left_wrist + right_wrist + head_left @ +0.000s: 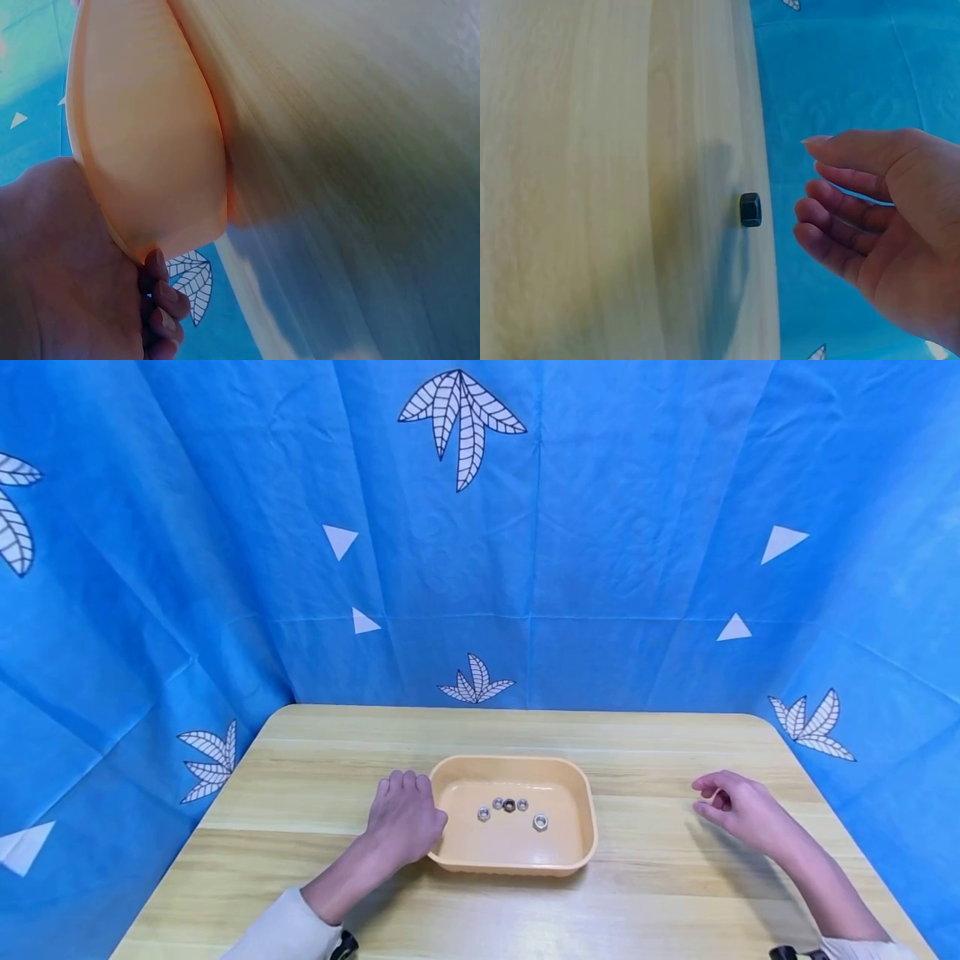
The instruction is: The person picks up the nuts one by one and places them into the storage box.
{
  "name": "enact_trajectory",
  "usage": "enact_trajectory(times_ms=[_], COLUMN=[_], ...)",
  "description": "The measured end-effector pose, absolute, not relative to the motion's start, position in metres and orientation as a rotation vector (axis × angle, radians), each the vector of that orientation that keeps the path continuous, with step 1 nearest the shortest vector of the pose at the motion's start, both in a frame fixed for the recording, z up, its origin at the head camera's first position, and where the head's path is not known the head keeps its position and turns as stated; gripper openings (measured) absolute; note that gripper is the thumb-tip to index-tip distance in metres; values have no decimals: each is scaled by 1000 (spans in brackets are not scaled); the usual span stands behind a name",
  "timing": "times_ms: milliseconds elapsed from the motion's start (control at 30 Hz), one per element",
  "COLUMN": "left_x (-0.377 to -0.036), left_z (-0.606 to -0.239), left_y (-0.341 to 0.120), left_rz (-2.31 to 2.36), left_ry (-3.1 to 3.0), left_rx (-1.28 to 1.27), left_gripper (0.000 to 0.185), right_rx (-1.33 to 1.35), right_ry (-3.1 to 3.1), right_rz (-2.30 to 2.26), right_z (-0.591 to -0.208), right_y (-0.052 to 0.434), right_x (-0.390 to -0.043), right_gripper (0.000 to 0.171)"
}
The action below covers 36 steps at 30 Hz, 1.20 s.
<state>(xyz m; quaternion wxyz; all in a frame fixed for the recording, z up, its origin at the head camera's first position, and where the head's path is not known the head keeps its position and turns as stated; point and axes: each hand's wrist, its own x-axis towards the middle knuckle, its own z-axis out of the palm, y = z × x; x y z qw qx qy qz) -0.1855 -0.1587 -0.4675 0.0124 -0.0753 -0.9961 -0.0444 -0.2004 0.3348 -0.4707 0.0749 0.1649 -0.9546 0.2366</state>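
Note:
A peach plastic tray [517,865] stands on the table, several hex nuts on its floor. One is a dark nut [509,806]; among the silver ones, a larger nut [541,822] lies to the right and another nut [483,814] to the left. My left hand [405,818] grips the tray's left rim, its fingers curled at the tray wall [150,135] in the left wrist view. Off to the tray's right, my right hand [742,814] is above the table, fingers loosely bent and holding nothing. A black nut [751,210] shows against the wood, apart from those fingertips.
The light wooden table [645,902] reaches back to a blue curtain [600,527] with white leaf and triangle prints. The curtain also hangs along both sides. Right of the tray, bare wood shows up to the right hand.

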Motion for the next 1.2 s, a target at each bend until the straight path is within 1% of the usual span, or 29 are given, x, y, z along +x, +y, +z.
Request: enact_trajectory(times_ms=[533,900,1200], left_x=[-185,-184,-184], left_z=[-465,-464,-464], left_y=[-158,-157,-157], left_rz=[-129,-144,-135], left_ry=[-3122,-3132,-3135], left_rx=[-231,-230,-220], left_gripper=[24,23,25], right_rx=[400,345,232], right_ry=[-2999,-3047,-3108], right_rz=[695,673,689], right_z=[-485,-489,-488], right_y=[347,351,353], right_x=[-208,-212,-217], right_gripper=[28,26,27])
